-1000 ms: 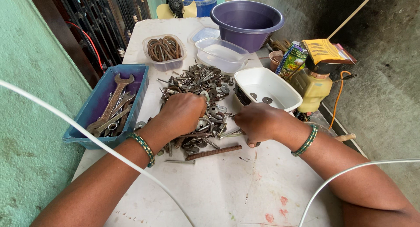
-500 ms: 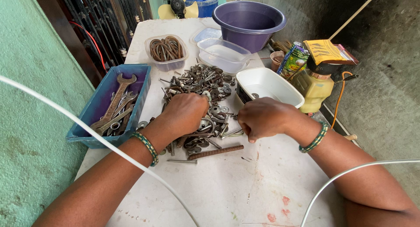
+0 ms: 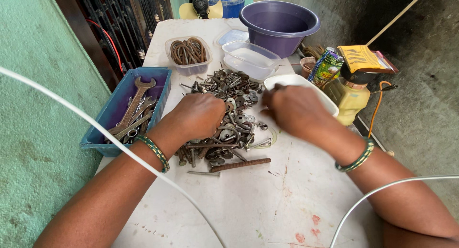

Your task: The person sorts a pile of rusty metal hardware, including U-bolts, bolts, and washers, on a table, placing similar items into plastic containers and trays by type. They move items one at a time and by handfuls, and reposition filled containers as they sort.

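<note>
my left hand (image 3: 198, 116) rests curled on the hardware pile (image 3: 229, 111) mid-frame, grip unclear. right hand (image 3: 296, 109) covers the white tray (image 3: 299, 80); grip unclear. blue spanner bin (image 3: 126, 109) left, purple basin (image 3: 279, 21) on top.

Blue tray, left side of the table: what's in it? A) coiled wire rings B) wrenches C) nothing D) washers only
B. The blue tray holds several rusty open-ended wrenches; the ring-shaped metal pieces sit in a separate clear tub further back.
</note>
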